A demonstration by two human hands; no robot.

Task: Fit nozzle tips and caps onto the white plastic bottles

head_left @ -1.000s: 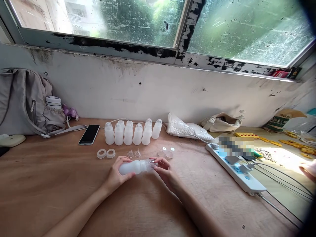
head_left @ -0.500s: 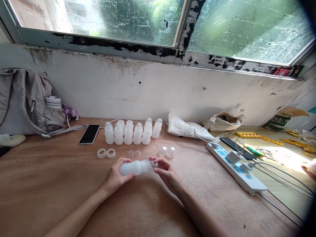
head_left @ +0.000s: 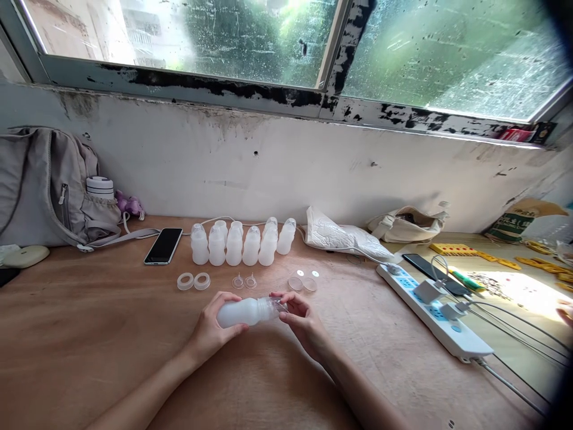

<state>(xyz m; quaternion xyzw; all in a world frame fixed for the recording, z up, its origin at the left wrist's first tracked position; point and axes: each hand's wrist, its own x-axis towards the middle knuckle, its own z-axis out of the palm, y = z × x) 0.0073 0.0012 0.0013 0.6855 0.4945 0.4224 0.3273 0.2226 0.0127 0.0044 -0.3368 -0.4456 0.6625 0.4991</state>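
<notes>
A frosted white baby bottle (head_left: 242, 312) lies sideways above the table, its clear top pointing right. My left hand (head_left: 215, 319) is wrapped round the bottle's base end. With thumb and fingers, my right hand (head_left: 301, 316) grips the clear cap (head_left: 276, 306) at the bottle's neck. Just beyond stand several similar bottles (head_left: 234, 245) in a cluster. Between them and my hands lie two translucent rings (head_left: 185, 281), two nipples (head_left: 237, 281), two clear discs (head_left: 295, 283) and two small white discs (head_left: 300, 273).
A black phone (head_left: 163, 246) and a grey backpack (head_left: 49, 185) are at the left. At the back sit a white plastic package (head_left: 335, 234) and a beige pouch (head_left: 407, 224). A power strip (head_left: 439, 316) with plugged-in chargers and cables crosses the right side. Another person's hand (head_left: 564, 312) shows at the far right edge.
The view has shifted slightly, so everything sits a little lower in the picture. Both hands keep their hold on the bottle and cap, with barely any other movement.
</notes>
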